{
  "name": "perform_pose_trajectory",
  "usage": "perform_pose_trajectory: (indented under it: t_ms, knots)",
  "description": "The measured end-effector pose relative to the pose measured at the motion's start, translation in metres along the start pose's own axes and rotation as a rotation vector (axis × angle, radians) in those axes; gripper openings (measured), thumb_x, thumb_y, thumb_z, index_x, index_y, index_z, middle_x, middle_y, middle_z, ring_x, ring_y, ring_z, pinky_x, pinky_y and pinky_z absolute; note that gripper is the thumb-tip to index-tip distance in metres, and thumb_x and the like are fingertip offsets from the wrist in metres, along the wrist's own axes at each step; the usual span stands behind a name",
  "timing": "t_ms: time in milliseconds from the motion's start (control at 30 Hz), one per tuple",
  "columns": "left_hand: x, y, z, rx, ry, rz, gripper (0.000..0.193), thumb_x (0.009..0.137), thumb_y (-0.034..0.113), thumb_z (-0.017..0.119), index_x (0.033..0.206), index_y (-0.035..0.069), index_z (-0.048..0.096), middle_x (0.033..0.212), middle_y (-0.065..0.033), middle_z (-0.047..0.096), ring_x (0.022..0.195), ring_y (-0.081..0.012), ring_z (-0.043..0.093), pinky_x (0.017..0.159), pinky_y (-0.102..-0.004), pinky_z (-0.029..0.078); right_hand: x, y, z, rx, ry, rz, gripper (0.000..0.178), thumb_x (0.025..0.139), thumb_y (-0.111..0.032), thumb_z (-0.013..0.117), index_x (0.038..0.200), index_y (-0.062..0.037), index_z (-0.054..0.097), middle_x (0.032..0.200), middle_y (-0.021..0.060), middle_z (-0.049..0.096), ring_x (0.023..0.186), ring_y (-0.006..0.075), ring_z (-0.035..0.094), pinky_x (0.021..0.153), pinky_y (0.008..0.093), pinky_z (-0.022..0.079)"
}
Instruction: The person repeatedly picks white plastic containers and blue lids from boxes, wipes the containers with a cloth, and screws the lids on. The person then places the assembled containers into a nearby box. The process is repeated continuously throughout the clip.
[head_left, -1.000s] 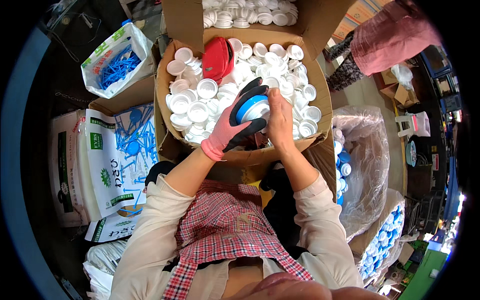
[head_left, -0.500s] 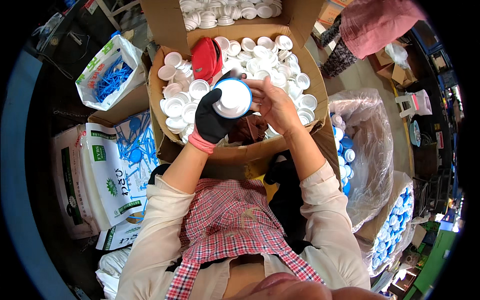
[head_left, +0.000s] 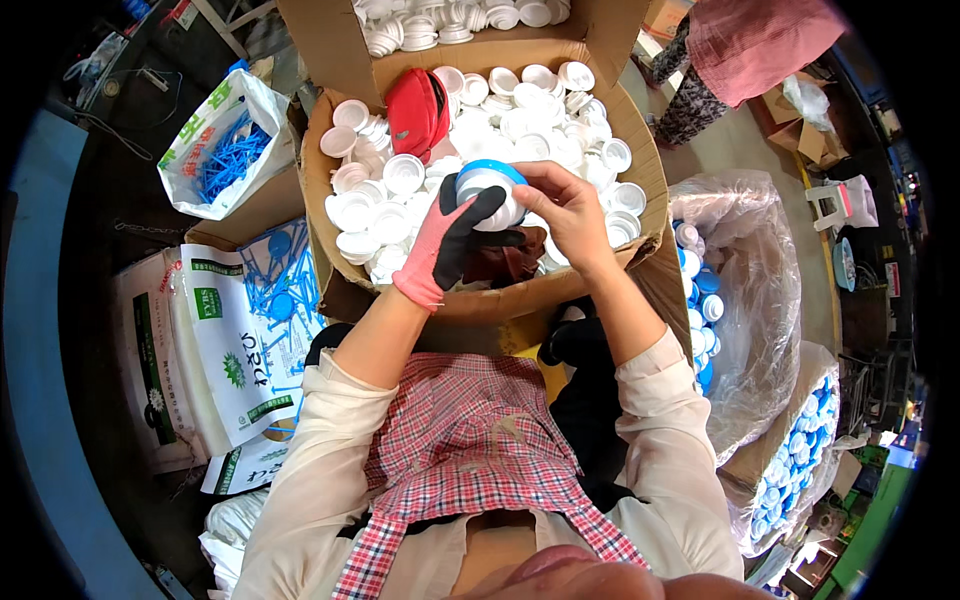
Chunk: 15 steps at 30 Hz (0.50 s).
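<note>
Work in hand, judged partway. The gloved left hand (head_left: pixel 445 240) was curled about the near left side of a blue-and-white cap (head_left: pixel 487 190), above the box; the bare right hand (head_left: pixel 570 215) pinched the cap's right side. Whether the blue part was fully seated could not be told, as fingers covered some of it. Plain white caps (head_left: pixel 405 175) beyond the hands were seemingly left to do; the two-coloured ones right of the right hand appeared done.

Containers. Far left of the left hand, a white bag (head_left: pixel 178 190) held blue sticks (head_left: pixel 235 155); nearer that hand, a carton held blue sticks and discs (head_left: pixel 280 243). Under and beyond both hands, the box (head_left: pixel 653 185) held the white caps and a red pouch (head_left: pixel 417 113). Right of the right hand, a clear bag (head_left: pixel 755 300) held blue-and-white pieces (head_left: pixel 705 305).
</note>
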<state>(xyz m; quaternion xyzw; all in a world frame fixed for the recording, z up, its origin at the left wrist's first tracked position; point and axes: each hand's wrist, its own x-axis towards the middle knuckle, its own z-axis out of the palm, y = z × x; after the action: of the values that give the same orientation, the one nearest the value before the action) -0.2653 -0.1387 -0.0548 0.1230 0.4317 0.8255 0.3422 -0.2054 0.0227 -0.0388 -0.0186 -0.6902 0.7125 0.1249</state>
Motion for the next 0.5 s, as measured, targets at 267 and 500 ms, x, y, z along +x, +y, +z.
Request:
perform_pose_trajectory:
  t_ms: [267,500]
  knots:
    - [-0.005,-0.001,-0.006,0.11,0.053,0.038,0.057,0.083,0.028,0.071,0.121,-0.003,0.043,0.11,-0.0133,0.056,0.092,-0.0222,0.064,0.075,-0.0323,0.058,-0.001,0.001,0.009,0.036,0.057,0.144,0.019,0.084,-0.006,0.068,0.102,0.0,0.067,0.088,0.0055,0.069,0.078,0.0088,0.06,0.069,0.0237,0.048]
    - [0.003,-0.003,-0.006,0.306,-0.043,0.037,0.042,0.084,0.017,0.069,0.117,-0.002,0.052,0.111,-0.0153,0.058,0.1,-0.0255,0.058,0.085,-0.0367,0.051,-0.004,0.003,0.001,-0.226,-0.073,0.009,0.06,0.083,-0.031,0.069,0.131,-0.0023,0.047,0.122,0.0151,0.056,0.107,0.0214,0.056,0.093,0.0345,0.044]
